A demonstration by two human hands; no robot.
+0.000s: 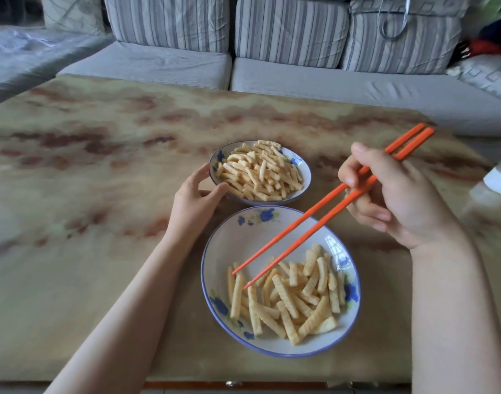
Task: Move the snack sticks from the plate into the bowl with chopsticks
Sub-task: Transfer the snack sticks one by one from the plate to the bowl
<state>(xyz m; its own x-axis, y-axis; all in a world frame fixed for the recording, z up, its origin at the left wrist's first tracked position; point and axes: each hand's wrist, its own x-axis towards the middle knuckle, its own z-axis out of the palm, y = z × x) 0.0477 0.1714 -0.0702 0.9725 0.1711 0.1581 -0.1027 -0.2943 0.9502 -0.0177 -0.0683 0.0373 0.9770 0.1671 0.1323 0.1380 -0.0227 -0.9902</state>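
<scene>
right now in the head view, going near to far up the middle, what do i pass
plate → bowl → sofa seat → cushions

Soft daylight spreading evenly, shadows lying faint on the surface [101, 194]. Window glare glinting on the plate [333, 244]. Wide-angle lens bowing the edges; far right corner blurring.

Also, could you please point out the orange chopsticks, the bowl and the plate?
orange plastic chopsticks [300, 220]: head view, middle of the upper stick.
small blue-flowered ceramic bowl [297, 161]: head view, right inner wall.
white blue-rimmed plate [243, 237]: head view, bare upper-left surface.
</scene>
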